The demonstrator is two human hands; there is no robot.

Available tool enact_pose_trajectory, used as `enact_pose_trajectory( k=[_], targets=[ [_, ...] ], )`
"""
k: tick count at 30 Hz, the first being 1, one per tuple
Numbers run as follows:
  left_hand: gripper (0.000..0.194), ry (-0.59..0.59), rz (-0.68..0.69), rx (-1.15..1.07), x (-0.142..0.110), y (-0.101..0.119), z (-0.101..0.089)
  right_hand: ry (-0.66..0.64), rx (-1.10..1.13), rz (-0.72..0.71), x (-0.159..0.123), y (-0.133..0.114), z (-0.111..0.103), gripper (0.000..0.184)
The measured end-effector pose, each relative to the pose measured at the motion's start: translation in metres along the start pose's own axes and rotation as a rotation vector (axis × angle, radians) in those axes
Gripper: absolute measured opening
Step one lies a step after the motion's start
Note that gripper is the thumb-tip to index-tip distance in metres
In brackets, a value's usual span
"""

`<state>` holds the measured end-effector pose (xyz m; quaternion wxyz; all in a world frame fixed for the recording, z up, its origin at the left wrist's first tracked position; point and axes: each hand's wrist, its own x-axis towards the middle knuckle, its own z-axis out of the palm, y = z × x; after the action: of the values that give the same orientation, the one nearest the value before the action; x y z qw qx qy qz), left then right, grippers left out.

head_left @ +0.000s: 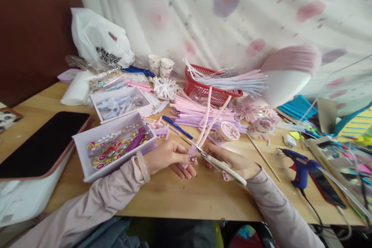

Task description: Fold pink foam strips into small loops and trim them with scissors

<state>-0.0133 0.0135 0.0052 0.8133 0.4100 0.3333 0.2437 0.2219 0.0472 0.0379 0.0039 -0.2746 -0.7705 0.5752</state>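
Observation:
My left hand point(174, 159) pinches a few long pink pipe cleaners point(207, 122) near their lower ends; their tops rise and spread toward the red basket. Wrapped around the handles of white-handled scissors point(225, 166) is my right hand point(229, 159). The scissor blades point to the upper left and cross the pipe cleaners just above my left fingertips. Whether the blades are fully closed on them is hard to make out. A paper cup point(226, 132) of short pale pink pieces stands just beyond my right hand.
A white box point(83, 159) of beads and gems sits left of my hands, another box point(100, 114) behind it. Beyond lie bundled pink and purple pipe cleaners point(186, 110), a blue pen point(177, 127) and a red basket point(192, 85). At right are a wooden stick point(263, 157) and glue gun point(302, 168).

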Motion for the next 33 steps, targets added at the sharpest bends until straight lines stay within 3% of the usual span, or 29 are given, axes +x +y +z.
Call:
enact_pose_trajectory(
  k=[5,16,26,30,33],
  targets=[
    [0.024,0.003,-0.011,0.011,0.000,0.000,-0.001,0.049,-0.055,-0.009,0.000,-0.004,0.002,0.058],
    [0.025,0.023,-0.023,0.027,-0.001,0.001,-0.001,0.120,-0.007,0.063,0.001,0.001,0.009,0.036],
    [0.027,0.054,-0.034,0.061,0.002,-0.003,-0.002,0.192,0.121,0.098,0.002,-0.003,0.017,0.039],
    [0.027,0.057,-0.042,0.067,0.004,-0.003,-0.003,0.199,0.148,0.185,0.002,0.004,0.016,0.041],
    [0.027,0.076,-0.020,0.043,0.003,-0.001,-0.003,0.246,0.103,0.150,0.002,0.013,0.011,0.041]
  ],
)
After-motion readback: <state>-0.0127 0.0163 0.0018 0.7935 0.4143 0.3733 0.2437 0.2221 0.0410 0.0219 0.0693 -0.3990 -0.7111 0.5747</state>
